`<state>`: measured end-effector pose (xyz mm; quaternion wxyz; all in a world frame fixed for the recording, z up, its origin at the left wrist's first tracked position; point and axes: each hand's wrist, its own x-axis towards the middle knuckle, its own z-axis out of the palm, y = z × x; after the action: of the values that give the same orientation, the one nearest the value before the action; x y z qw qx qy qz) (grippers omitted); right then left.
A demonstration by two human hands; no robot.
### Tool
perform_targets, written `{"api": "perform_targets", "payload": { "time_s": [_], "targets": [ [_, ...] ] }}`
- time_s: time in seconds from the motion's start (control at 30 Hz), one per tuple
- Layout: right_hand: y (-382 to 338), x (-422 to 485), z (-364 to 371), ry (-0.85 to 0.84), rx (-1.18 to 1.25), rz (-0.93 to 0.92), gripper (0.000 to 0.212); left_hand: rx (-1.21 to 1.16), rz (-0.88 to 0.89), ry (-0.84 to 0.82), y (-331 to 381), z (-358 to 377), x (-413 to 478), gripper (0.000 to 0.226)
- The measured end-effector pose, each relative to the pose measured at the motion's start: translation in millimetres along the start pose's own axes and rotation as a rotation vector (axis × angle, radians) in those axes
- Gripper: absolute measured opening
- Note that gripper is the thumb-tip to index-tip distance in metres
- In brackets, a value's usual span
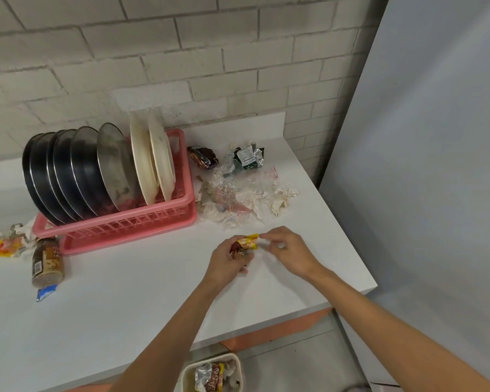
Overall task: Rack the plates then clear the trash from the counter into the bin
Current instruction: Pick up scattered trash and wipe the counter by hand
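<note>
- The counter (125, 306) carries a pink rack (130, 224) toward its back left. The plates (96, 171) stand on edge in the rack's slots, so racking looks done.
- Loose trash (238, 196) lies just beside the rack, toward the back right corner, not yet cleared.
- The bin (187, 369) sits on the floor below the front edge, handy for dropping.
- The left hand (227, 264) curls round a yellow-red wrapper (245, 244) near the right edge. The right hand (289, 250) pinches the wrapper's end, probably to bunch it small.
</note>
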<state>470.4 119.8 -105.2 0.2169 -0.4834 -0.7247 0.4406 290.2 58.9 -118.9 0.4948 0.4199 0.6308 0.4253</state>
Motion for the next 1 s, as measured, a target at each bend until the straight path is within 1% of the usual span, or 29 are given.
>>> {"api": "perform_targets", "payload": {
  "time_s": [0.07, 0.17, 0.23, 0.33, 0.4, 0.5, 0.57, 0.63, 0.73, 0.87, 1.0],
  "targets": [
    [9, 8, -11, 0.068, -0.038, 0.043, 0.034, 0.085, 0.06, 0.097, -13, -1, 3, 0.027],
    [22, 21, -26, 0.045, -0.205, 0.039, 0.041, 0.107, 0.13, 0.234, -31, 4, 6, 0.028],
    [28, 32, -33, 0.036, -0.354, -0.009, 0.048, 0.138, 0.154, 0.29, -38, 8, 13, 0.02],
    [30, 53, -38, 0.082, -0.544, -0.06, 0.058, 0.18, 0.187, 0.314, -46, 12, 21, 0.014],
    [31, 69, -37, 0.085, -0.644, -0.047, 0.062, 0.189, 0.213, 0.308, -50, 13, 22, 0.011],
    [32, 86, -30, 0.025, -0.764, 0.006, 0.06, 0.229, 0.243, 0.308, -52, 13, 23, 0.011],
    [34, 90, -26, 0.027, -0.831, -0.015, 0.057, 0.238, 0.238, 0.316, -52, 12, 23, 0.013],
    [37, 89, -23, 0.068, -0.819, -0.036, 0.051, 0.264, 0.248, 0.325, -51, 12, 23, 0.02],
    [41, 85, -25, 0.072, -0.754, -0.068, 0.044, 0.324, 0.286, 0.347, -50, 12, 22, 0.031],
    [39, 74, -28, 0.049, -0.61, -0.084, 0.046, 0.363, 0.299, 0.362, -48, 13, 23, 0.031],
    [37, 52, -26, 0.048, -0.425, -0.127, 0.044, 0.36, 0.307, 0.371, -48, 14, 23, 0.035]
  ]
}}
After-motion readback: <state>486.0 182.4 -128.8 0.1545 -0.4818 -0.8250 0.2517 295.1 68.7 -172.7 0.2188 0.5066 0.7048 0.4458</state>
